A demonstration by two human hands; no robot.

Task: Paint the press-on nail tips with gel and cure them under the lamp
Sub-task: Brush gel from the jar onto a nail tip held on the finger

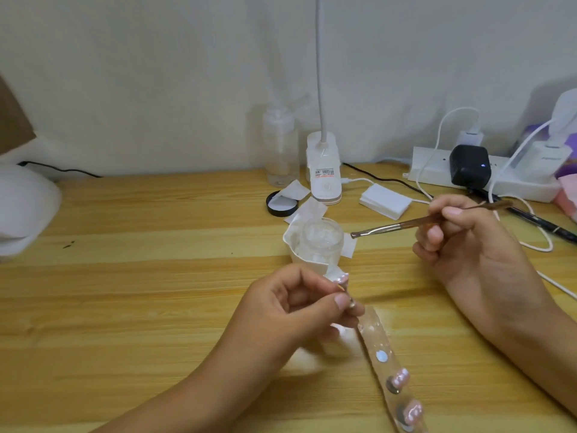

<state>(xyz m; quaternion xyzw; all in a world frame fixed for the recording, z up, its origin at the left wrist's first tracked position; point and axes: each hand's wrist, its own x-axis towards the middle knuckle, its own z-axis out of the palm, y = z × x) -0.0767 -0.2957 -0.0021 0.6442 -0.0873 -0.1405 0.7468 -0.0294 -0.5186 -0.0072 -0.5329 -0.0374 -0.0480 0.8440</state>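
Note:
My left hand [299,304] pinches a small stand between thumb and fingers, and a pale pink nail tip [436,280] sits on top of it. My right hand [462,242] grips a thin gel brush [402,227] whose flat bristle end points left, above the table and apart from the tip. A clear holder strip [379,342] lies on the table below my left hand. It carries a bare round pad and two pink nail tips [401,378]. An open clear jar [321,237] stands on white wipes just beyond my left hand.
A white clip lamp [323,170] with a tall neck stands at the back. Beside it are a clear bottle [280,148], a black lid [282,204] and a stack of white pads [385,200]. A power strip [480,176] with chargers and cables fills the back right. A white object [22,210] sits far left.

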